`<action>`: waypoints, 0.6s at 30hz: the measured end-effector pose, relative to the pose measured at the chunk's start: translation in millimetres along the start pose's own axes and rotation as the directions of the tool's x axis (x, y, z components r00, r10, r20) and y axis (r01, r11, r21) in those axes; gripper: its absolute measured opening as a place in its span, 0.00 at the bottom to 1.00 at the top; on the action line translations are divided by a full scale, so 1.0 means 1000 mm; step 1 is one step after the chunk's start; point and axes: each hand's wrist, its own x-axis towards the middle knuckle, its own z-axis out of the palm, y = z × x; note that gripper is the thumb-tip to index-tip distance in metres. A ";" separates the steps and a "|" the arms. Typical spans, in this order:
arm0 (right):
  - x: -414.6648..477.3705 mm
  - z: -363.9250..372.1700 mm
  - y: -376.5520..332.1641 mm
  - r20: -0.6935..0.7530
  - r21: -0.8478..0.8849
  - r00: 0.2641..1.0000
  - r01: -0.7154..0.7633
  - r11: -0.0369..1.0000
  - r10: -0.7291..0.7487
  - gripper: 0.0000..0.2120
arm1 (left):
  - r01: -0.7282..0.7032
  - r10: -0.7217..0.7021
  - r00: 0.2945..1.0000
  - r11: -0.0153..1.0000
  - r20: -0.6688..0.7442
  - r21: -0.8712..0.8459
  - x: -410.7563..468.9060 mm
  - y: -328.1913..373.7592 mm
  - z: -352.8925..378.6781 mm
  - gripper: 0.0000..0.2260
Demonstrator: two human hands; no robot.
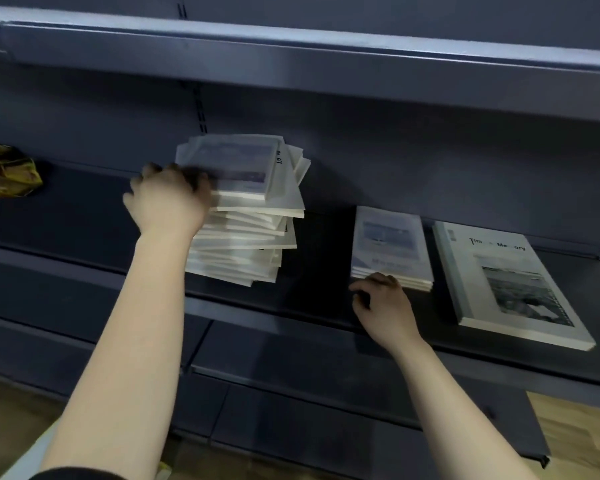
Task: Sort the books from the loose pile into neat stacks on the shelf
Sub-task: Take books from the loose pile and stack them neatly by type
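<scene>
The fingers [196,188] of the left hand [168,199] curl over the left edge of the top book [236,168] on the loose pile [253,233]. They look clamped on it, though motion blur hides the exact hold. That book lies flat, its long axis running near to far, with its cover up and its spine to the right. So it extends rightward from the fingers.

The place it would likely go, the small neat stack [390,244], lies to the right across a bare strip of shelf [319,292]. The right hand [383,306] is the nearer one there. Its curled fingers [378,280] touch the stack's near edge, and I cannot tell whether they grip or only steady it.

By count there is one loose pile, its skewed books too many and too blurred to number exactly. There is one neat stack of a few thin books. One large book [510,282] lies alone just right of that stack. Far left sits one crumpled gold wrapper [7,171], well apart.
</scene>
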 end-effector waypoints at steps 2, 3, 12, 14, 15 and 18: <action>0.001 0.004 -0.001 -0.016 -0.023 1.000 -0.003 1.000 0.003 0.11 | 0.053 -0.052 0.994 0.999 0.097 -0.006 0.005 0.001 -0.002 0.23; 0.001 0.005 -0.001 -0.021 -0.030 1.000 -0.005 1.000 0.004 0.11 | 0.053 -0.051 0.993 0.998 0.108 -0.014 0.007 0.002 -0.004 0.21; -0.003 0.004 0.003 0.000 0.020 1.000 -0.031 0.999 0.031 0.11 | -0.085 0.086 0.996 0.935 -0.011 -0.345 0.016 0.006 -0.004 0.20; -0.004 0.001 0.005 0.016 0.071 0.999 -0.042 0.997 0.041 0.11 | -0.064 0.081 0.997 0.855 0.010 -0.515 0.011 0.010 -0.004 0.22; -0.005 -0.001 0.007 0.022 0.101 0.999 -0.046 0.994 0.044 0.11 | -0.044 0.068 0.998 0.792 0.015 -0.608 0.008 0.013 -0.004 0.20; -0.007 -0.010 0.007 0.002 0.192 0.998 -0.064 0.979 0.065 0.10 | 0.050 0.042 0.995 0.569 0.089 -0.821 -0.011 0.033 -0.004 0.09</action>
